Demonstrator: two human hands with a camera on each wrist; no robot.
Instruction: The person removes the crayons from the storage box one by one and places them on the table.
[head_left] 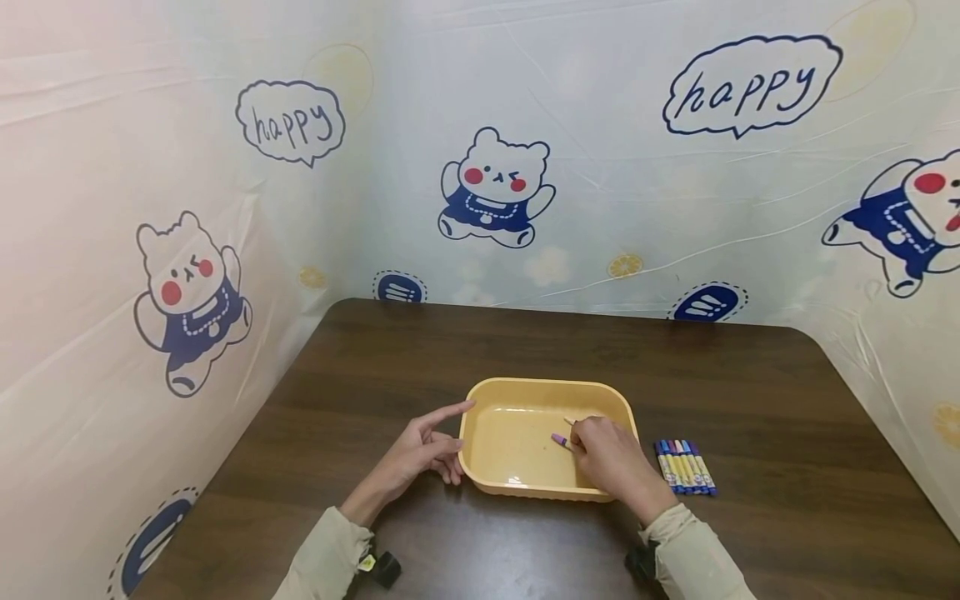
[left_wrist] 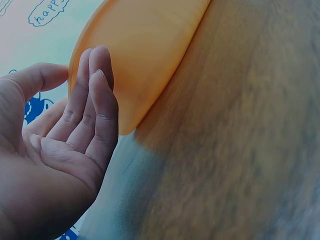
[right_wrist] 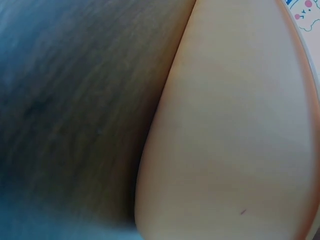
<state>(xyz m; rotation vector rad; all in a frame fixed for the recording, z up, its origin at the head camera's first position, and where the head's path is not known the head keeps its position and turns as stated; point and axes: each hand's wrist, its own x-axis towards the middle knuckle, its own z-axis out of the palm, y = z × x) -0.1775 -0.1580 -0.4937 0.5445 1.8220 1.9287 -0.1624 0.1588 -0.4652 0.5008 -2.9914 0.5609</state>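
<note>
— Table (head_left: 750,392) first, dark wood grain, spreading out ahead of and beneath both hands. What sits on it?

— Between the hands, a yellow tub (head_left: 517,392), shallow, with rounded corners. The left hand (head_left: 420,454) rests against the tub's left wall, fingers straight and relaxed, forefinger stretched out along the rim, gripping nothing. The left wrist view shows the same: flat fingers laid side by side against the orange-yellow wall (left_wrist: 145,55).

— And the right hand?

— The right hand (head_left: 611,458) reaches over the tub's near right corner, fingers curled round a purple marker (head_left: 559,439). Its purple tip pokes out to the left of the knuckles, above the tub floor; whether it touches the floor I cannot tell. The right wrist view shows only the tub's outer wall (right_wrist: 230,130) and blurred table.

— Anything smaller?

— Just to the right of that hand, outside the tub, a row of markers (head_left: 686,467) lies on the table, side by side, touching one another.
</note>
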